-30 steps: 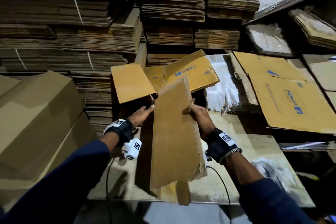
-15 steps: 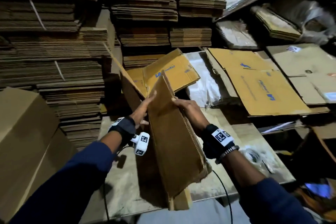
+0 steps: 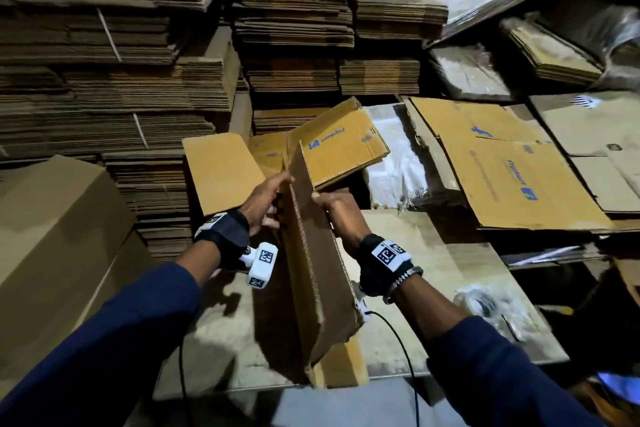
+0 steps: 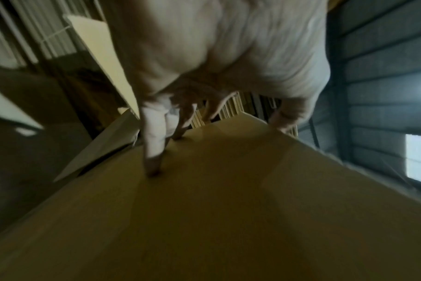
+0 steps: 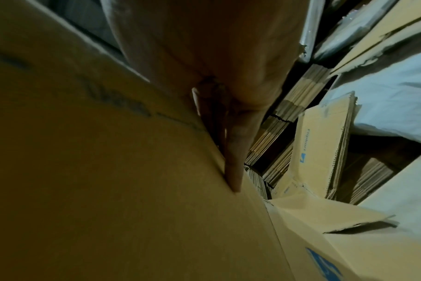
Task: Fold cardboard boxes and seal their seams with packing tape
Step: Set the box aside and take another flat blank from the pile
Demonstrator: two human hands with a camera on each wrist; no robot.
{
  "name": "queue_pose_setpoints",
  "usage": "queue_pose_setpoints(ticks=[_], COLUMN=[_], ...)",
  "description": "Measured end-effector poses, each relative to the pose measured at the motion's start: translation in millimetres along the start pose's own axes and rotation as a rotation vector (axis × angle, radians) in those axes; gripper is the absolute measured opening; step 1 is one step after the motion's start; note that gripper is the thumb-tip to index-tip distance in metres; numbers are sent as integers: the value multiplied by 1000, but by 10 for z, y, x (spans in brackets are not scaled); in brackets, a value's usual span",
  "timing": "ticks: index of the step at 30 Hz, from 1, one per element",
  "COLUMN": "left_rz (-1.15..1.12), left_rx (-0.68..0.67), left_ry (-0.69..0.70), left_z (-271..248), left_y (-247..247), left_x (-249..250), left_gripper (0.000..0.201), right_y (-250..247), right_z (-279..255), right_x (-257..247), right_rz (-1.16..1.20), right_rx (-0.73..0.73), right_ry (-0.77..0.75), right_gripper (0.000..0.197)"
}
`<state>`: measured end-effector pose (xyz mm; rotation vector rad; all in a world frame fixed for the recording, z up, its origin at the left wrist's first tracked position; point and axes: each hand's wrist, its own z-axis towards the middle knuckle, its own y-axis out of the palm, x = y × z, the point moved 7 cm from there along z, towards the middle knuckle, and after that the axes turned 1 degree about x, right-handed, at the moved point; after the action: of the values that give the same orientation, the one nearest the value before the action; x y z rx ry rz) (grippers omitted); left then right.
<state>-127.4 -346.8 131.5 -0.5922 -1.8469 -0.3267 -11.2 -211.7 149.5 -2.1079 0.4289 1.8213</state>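
Note:
A flattened brown cardboard box stands on edge on the table, tilted away from me, its lower end at the near table edge. One plain flap sticks out to the left; a printed flap points right. My left hand lies against the box's left face with its fingers pressing the cardboard. My right hand grips the top of the box's right side, with one finger straight along the panel.
Tall stacks of flat cardboard wall the back and left. A large assembled box stands at the left. Flat printed sheets and white sacking lie at the right. A blurred clear roll-like thing sits on the table's right.
The box has turned from broadside to nearly edge-on between my hands. Its left flap folded in, then swung out again. My left hand went from the flap's edge to the panel's left face.

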Motion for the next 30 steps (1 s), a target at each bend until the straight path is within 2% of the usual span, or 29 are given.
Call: queue_pose_setpoints(ticks=[2,4,6,10,13,15,16,18,20,22,24,25,26,27,29,30], left_rz=[70,271,522,684,667,643,642,644,651,680,740,713,685,704,721,792], left_rx=[168,350,440,415,507,575,602,657,704,702,644,634,631,622,551,534], left_ry=[84,122,63,-12,-9,-19,-27,-47,-40,-75,-132,-152,-168,-188,-199,-237], left_z=[-44,-49,-33,-34,-151,-283,-331,-455,-539,-597,-594,-565,-589,-577,-570,-612], left_y=[-102,-274,-409,-587,-854,-1026,-1121,-1295,-1420,-1415,-1332,-1305,-1264,-1248,-1202,-1185], left_x=[133,260,296,188,149,187,214,269,336,392,414,429,463,489,529,548], left_gripper=[45,44,53,34,27,11,7,10,9,10,22,20,10,23,80,91], right_y=[-88,-195,-252,-407,-681,-897,-1002,-1180,-1306,-1439,-1588,-1664,-1734,-1797,-1906,-1953], right_z=[6,20,6,0,57,54,43,11,40,85,49,21,-9,-24,-28,-20], right_x=[53,15,-68,-163,-167,-243,-304,-486,-656,-753,-827,-863,-891,-911,-932,-944], right_rz=[4,-154,-382,-653,-701,-703,-689,-670,-731,-799,-849,-875,-900,-922,-973,-1014], right_rx=[12,42,45,45,125,202,251,313,315,297,339,380,418,448,482,489], right_ry=[-5,-115,-239,-328,-284,-215,-200,-234,-274,-265,-240,-245,-246,-241,-213,-202], right_gripper=[29,28,33,36,33,23,30,56,63,52,38,31,26,23,22,23])
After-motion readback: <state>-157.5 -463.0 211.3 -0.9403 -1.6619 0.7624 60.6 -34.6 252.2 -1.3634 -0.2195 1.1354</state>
